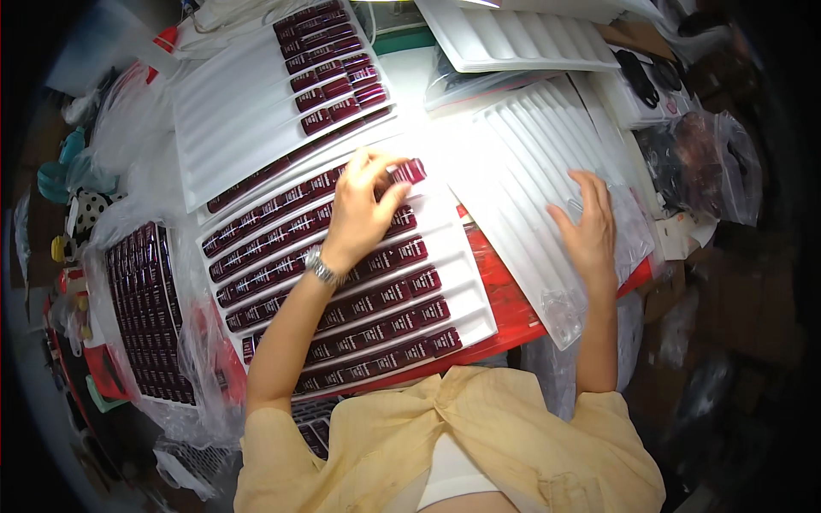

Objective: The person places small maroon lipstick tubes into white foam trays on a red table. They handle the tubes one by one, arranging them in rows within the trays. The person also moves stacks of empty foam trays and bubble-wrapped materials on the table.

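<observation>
My left hand (363,205) reaches over a white ridged tray (475,295) filled with rows of small glossy dark-red blocks with pale print. Its thumb and index finger close round one dark-red block (410,172) at the right end of the farthest row. My right hand (592,227) is over a white grooved tray (522,162) on the right, thumb and fingers apart. A small clear-grey piece (575,208) shows between them; whether they touch it I cannot tell. Clear small pieces (561,315) lie at that tray's near end.
Another white tray (227,111), partly filled with dark-red blocks, lies farther back. To the left, a plastic-wrapped tray (141,316) holds more. Stacked white trays (522,38) stand at the back. Black-handled scissors (641,77) and clear bags (705,162) are at the right, on a red-covered table (505,286).
</observation>
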{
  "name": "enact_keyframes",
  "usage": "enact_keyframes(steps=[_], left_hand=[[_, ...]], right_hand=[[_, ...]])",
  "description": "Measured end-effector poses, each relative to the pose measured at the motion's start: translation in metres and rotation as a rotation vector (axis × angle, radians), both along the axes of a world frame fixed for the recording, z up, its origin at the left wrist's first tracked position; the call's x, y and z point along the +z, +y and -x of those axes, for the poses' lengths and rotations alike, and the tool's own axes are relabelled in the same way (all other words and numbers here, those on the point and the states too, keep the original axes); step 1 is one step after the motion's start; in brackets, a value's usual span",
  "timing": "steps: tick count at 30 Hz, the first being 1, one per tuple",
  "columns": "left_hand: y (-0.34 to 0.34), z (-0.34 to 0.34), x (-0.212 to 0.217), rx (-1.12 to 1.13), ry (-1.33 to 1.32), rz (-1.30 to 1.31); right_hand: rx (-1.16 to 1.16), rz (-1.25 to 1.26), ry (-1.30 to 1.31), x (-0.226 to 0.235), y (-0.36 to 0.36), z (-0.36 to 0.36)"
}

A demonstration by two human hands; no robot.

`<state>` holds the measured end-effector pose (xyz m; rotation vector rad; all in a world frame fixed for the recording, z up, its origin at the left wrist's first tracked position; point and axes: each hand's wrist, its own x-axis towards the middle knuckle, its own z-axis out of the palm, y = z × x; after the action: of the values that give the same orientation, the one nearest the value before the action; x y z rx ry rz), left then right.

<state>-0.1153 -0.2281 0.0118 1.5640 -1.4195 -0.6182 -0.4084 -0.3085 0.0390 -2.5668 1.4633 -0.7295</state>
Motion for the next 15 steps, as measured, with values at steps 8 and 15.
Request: enact_keyframes(steps=[8, 15], left_hand=[[-0.025, -0.033, -0.02, 0.087, -0.519, 0.155], [0.011, -0.057, -0.006, -0.006, -0.38, 0.056]], right_hand=[[-0.091, -0.178, -0.018, -0.047, -0.026, 0.052], [0.317, -0.987, -1.024, -0.005, -0.014, -0.073]])
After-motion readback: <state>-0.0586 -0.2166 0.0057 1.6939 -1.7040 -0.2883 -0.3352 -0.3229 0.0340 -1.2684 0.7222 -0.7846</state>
